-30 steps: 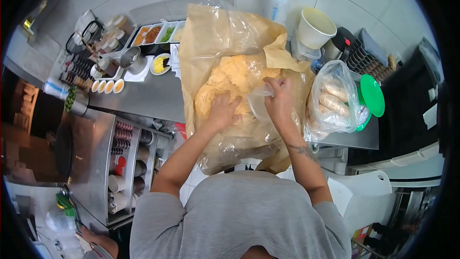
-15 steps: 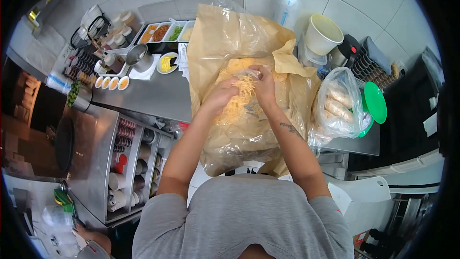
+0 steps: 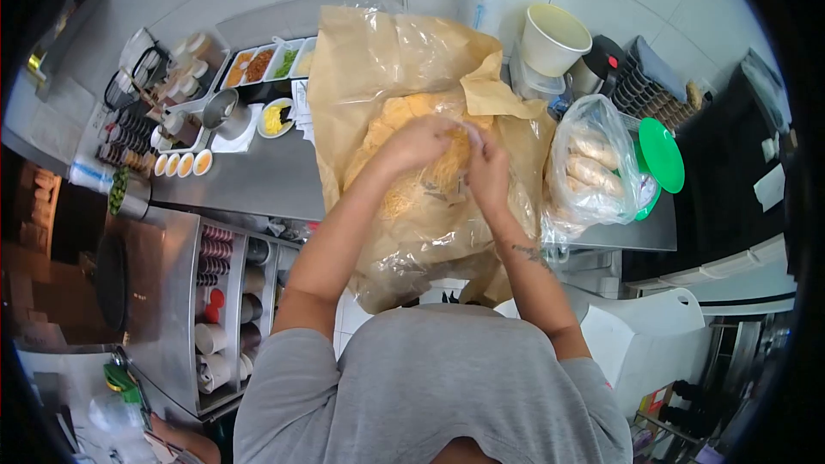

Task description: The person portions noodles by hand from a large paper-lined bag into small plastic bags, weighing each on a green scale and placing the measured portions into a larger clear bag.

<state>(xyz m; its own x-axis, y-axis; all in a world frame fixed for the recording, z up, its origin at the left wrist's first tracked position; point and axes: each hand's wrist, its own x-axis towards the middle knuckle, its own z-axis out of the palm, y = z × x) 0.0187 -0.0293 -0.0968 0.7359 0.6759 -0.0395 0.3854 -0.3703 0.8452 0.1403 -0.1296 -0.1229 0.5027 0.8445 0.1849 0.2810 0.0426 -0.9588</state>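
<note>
A large brown paper bag with a clear plastic liner [image 3: 378, 60] lies spread open, heaped with orange-yellow shreds [image 3: 391, 125] that look like grated cheese. Above the heap, both hands are at the top of a small clear plastic bag [image 3: 449, 167] that holds more of these shreds. My left hand [image 3: 417, 144] is closed, its fingertips at the bag's mouth. My right hand [image 3: 488, 170] pinches the other side of the mouth. Both sets of fingertips are slightly blurred.
Left on the steel counter [image 3: 249, 176] stand trays of toppings [image 3: 258, 67], a metal pot [image 3: 225, 112], a small plate [image 3: 275, 118] and several sauce cups. To the right are a bag of bread rolls [image 3: 593, 163], a green lid [image 3: 660, 155] and a white tub [image 3: 554, 39]. Another person's arm [image 3: 185, 440] shows lower left.
My left hand has moved up and right from the side of the small bag to its mouth. My right hand has shifted slightly down, and the whole view has turned a little.
</note>
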